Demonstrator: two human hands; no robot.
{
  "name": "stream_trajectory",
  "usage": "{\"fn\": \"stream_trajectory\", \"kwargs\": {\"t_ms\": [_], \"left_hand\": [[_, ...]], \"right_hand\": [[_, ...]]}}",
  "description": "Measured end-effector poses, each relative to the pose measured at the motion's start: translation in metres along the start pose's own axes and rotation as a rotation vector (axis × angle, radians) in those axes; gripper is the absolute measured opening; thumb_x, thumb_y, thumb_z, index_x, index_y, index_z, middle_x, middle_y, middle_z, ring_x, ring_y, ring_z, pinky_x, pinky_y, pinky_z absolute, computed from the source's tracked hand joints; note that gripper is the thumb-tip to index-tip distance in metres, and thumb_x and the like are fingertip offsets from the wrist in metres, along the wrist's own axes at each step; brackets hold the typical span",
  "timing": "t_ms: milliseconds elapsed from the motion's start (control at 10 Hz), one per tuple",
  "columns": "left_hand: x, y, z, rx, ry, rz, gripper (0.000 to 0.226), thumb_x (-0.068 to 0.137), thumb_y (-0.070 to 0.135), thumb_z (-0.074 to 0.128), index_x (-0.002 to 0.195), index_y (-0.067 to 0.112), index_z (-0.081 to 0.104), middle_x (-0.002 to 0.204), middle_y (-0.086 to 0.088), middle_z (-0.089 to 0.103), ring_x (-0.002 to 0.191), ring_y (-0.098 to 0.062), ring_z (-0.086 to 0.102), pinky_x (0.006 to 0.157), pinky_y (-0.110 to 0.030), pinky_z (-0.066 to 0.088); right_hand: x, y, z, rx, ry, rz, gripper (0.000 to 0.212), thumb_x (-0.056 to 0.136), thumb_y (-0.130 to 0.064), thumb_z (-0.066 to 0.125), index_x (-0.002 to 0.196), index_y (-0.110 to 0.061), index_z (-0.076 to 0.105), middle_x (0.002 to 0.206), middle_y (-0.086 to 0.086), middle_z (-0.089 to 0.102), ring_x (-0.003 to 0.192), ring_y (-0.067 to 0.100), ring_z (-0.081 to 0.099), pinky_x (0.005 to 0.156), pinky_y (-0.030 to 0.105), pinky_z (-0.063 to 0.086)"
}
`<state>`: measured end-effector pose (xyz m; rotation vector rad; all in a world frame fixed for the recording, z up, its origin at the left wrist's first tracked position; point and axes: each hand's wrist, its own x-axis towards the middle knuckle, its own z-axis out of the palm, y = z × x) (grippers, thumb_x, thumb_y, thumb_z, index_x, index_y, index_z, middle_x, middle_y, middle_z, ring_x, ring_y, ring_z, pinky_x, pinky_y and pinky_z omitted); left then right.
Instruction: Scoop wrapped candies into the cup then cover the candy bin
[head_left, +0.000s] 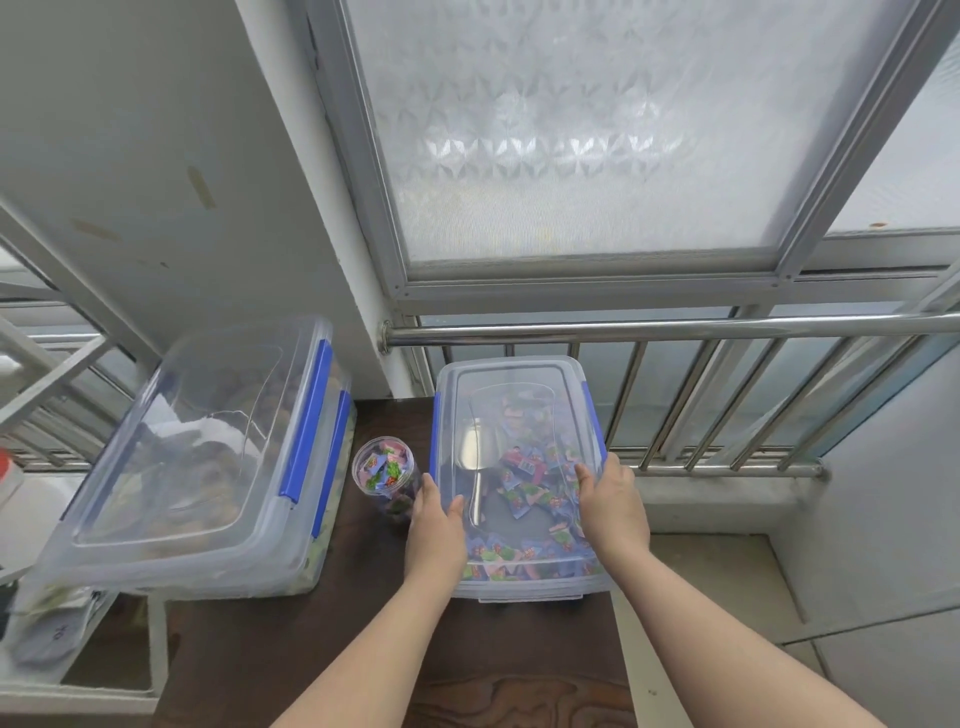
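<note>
Scooping looks finished; the lid is going on the candy bin!

The left hand and right hand are gripping the clear, glossy plastic lid by its long rims, thumbs on top, over the candy bin at the table's far right corner. The cup is standing full just left of it, and the metal scoop is lying among the crinkly wrapped candies. Next, I'd say: seating it squarely and snapping the blue clips.

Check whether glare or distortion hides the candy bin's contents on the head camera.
Head view: wide-angle lens fans the railing bars and window frame outward; soft daylight through the frosted window, no hard shadows; faint sheen on the clear lid, yet wrapped candies and metal scoop show through.
</note>
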<state>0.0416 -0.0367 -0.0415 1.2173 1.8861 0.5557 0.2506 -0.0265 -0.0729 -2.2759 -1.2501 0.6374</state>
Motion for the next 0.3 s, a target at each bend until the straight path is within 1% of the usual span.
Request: {"fn": "stream_trajectory", "kwargs": {"t_ms": [100, 200, 300], "left_hand": [[-0.008, 0.006, -0.008, 0.010, 0.004, -0.024, 0.068, 0.104, 0.037, 0.042, 0.159, 0.022, 0.006, 0.166, -0.003, 0.015, 0.151, -0.027, 0.020, 0.116, -0.045, 0.030], [-0.025, 0.022, -0.023, -0.035, 0.018, 0.064, 0.067, 0.104, 0.038, 0.041, 0.159, 0.020, 0.008, 0.166, -0.002, 0.012, 0.152, -0.022, 0.015, 0.118, -0.041, 0.024], [-0.053, 0.044, -0.053, -0.237, 0.029, 0.259, 0.053, 0.104, 0.036, 0.044, 0.154, 0.024, 0.031, 0.156, 0.006, 0.037, 0.136, -0.007, 0.038, 0.108, -0.029, 0.036]], "right_hand": [[-0.002, -0.009, -0.012, 0.048, -0.089, 0.075, 0.067, 0.097, -0.052, 0.041, 0.145, -0.005, 0.036, 0.141, 0.019, 0.046, 0.123, 0.036, 0.051, 0.094, 0.045, 0.048], [-0.010, -0.022, -0.033, 0.104, -0.095, 0.094, 0.078, 0.095, -0.053, 0.044, 0.153, -0.005, 0.023, 0.152, 0.021, 0.033, 0.136, 0.037, 0.039, 0.108, 0.049, 0.038], [-0.027, -0.038, -0.067, 0.324, 0.030, 0.012, 0.068, 0.096, -0.047, 0.045, 0.151, -0.009, 0.031, 0.150, 0.015, 0.038, 0.135, 0.030, 0.042, 0.109, 0.047, 0.038]]}}
